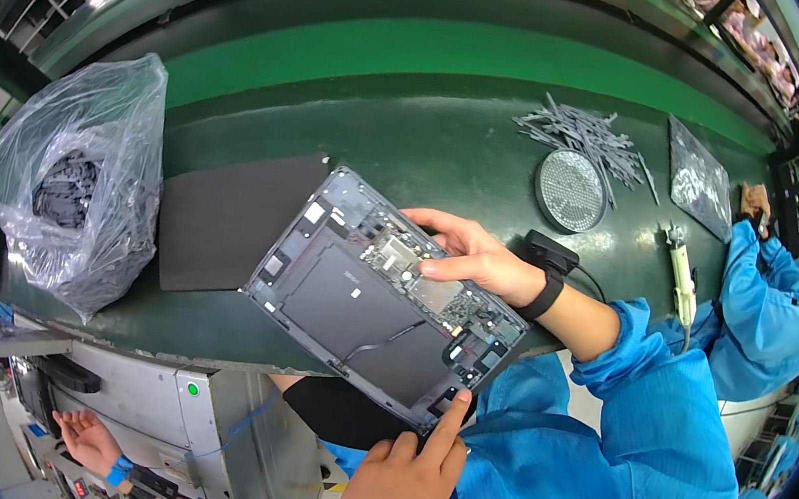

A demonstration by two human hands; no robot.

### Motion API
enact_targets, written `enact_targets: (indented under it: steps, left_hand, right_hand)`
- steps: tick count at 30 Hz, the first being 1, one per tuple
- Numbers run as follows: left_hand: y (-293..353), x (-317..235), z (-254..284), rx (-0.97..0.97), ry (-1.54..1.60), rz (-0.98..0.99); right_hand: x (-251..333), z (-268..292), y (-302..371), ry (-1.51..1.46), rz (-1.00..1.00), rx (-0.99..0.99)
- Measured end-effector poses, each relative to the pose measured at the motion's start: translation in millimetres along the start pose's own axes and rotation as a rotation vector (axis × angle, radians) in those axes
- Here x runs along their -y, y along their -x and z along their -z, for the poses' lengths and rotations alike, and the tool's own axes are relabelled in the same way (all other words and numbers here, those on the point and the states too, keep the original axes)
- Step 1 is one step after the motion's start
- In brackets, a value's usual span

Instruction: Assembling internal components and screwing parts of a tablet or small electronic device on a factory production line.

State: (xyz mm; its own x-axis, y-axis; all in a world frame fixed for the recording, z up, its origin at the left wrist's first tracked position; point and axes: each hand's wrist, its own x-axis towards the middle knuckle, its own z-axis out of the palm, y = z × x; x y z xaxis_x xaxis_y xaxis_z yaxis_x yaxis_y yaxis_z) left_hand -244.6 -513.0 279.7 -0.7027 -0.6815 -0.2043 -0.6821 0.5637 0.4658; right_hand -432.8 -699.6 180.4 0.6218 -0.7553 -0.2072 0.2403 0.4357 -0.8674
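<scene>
An opened tablet (353, 294) is tilted over the front edge of the green bench, its circuit board and dark inner casing facing up. My right hand (484, 261) is closed on its upper side, with the thumb on the board and the other fingers partly hidden. A black band and a small black corded device (550, 253) sit at that wrist. My left hand (403, 487) is at the tablet's lower right corner. Its index finger is stretched onto the corner, the other fingers are curled, and the thumb is hidden.
A dark mat (222, 221) and a clear bag of dark pieces (74, 192) lie left. Grey strips (586, 138), a round dish (571, 191), a flat clear bag (700, 178) and an electric screwdriver (681, 277) lie right. Co-workers' hands (87, 441) and sleeves (769, 278) flank me.
</scene>
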Motion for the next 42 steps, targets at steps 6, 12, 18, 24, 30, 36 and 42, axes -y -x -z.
enact_targets:
  steps: [6, 12, 18, 24, 30, 36, 42]
  left_hand:
    - [-14, 4, -27, -0.195, -0.232, -0.024]
    - [-21, 4, -27, -0.221, -0.297, 0.000]
    - [-25, 6, -35, -0.246, -0.359, 0.017]
    - [-27, 6, -39, -0.269, -0.371, 0.020]
    - [-11, -2, -17, -0.167, -0.279, 0.031]
    - [66, 17, -5, -0.258, 0.026, 0.421]
    - [353, 277, -28, -1.987, 1.107, 0.393]
  right_hand:
    - [-7, 6, 3, -0.064, 0.038, 0.013]
    - [-4, -2, 1, -0.028, 0.021, 0.018]
    - [-4, 2, 3, -0.035, 0.018, 0.027]
    - [-3, 1, 2, 0.002, 0.029, 0.029]
    - [-7, 8, 1, -0.036, 0.029, 0.035]
    - [-6, 5, -1, -0.059, 0.012, -0.002]
    - [5, 4, -5, 0.190, 0.006, -0.060]
